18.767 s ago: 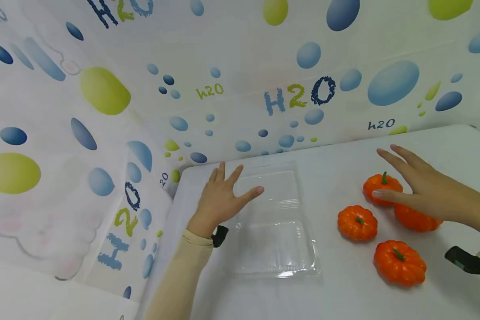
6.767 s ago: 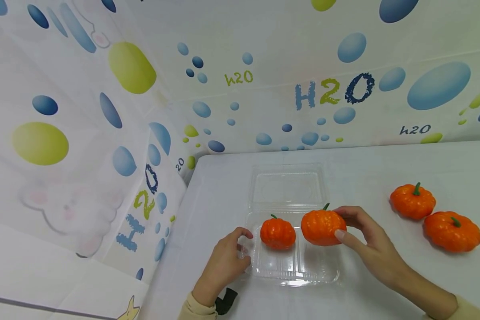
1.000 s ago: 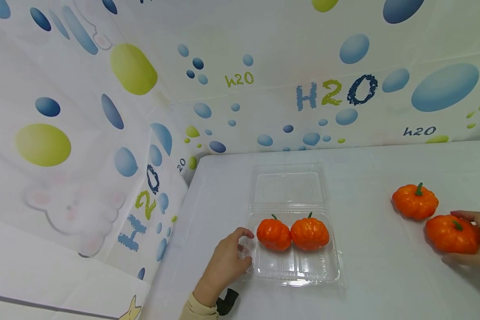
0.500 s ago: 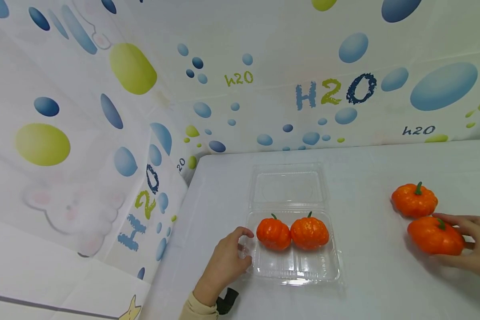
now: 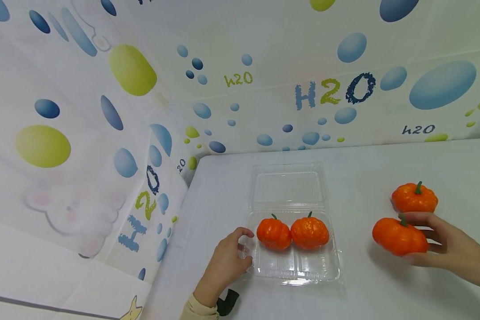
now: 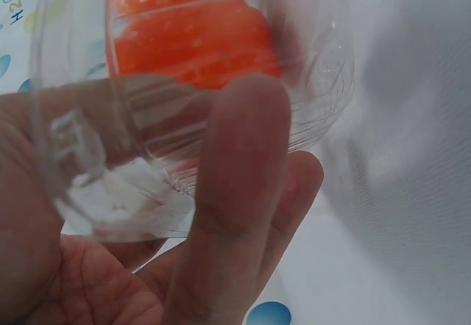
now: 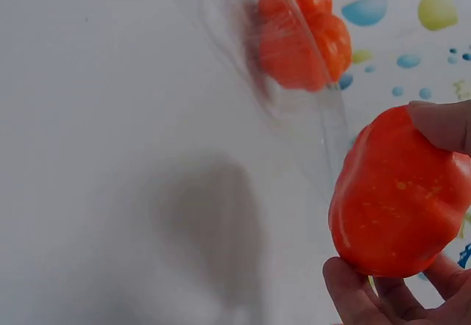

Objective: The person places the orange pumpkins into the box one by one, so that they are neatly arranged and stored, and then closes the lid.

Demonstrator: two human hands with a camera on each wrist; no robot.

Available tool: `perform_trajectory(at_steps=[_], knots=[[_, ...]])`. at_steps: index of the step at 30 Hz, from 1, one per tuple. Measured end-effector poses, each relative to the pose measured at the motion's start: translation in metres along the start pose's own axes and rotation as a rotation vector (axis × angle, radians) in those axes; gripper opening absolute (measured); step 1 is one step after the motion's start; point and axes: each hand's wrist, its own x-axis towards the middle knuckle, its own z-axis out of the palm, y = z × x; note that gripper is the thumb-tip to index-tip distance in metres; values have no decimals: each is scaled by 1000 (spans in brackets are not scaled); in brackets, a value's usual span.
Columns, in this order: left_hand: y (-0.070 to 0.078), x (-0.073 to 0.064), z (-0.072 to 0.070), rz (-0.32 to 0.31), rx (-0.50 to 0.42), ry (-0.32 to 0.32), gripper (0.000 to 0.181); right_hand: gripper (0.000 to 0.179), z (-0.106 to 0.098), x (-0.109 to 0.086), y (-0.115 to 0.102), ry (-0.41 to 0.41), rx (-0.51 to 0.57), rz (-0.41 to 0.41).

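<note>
My right hand (image 5: pixel 458 249) grips a small orange pumpkin (image 5: pixel 396 238) by its right side, fingers behind and thumb in front. In the right wrist view this pumpkin (image 7: pixel 397 200) hangs above the white table, its shadow below. A hinged clear plastic container (image 5: pixel 316 271) lies with its lid (image 5: pixel 288 189) folded back. Two pumpkins sit side by side in its base, a left one (image 5: pixel 274 234) and a right one (image 5: pixel 310 233), touching. At the container's left edge, my left hand (image 5: pixel 226 258) holds the rim; the left wrist view shows its fingers (image 6: pixel 246 163) curled about the clear wall.
Another orange pumpkin (image 5: pixel 414 198) with a green stem stands on the white table (image 5: pixel 360 178) at the right, just behind my right hand. A printed curtain (image 5: pixel 280 53) with blue and green spots rises along the back and left.
My right hand has lifted the front right pumpkin and carried it left, towards the container. My left hand stays at the container's edge. Earlier, the right-hand pumpkin in the container was placed there.
</note>
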Motion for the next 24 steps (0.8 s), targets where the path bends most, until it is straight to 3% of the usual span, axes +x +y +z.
perform_trajectory(at_steps=[5,12,24], knots=[[0,0,0,0,-7,-3,48,72,7,2,-15,-44,51,28],[2,1,0,-19,-15,-3,50,54,22,6,-30,-67,187,-85],[0,-2,1,-25,-28,11,54,42,54,15,-72,-256,426,-152]])
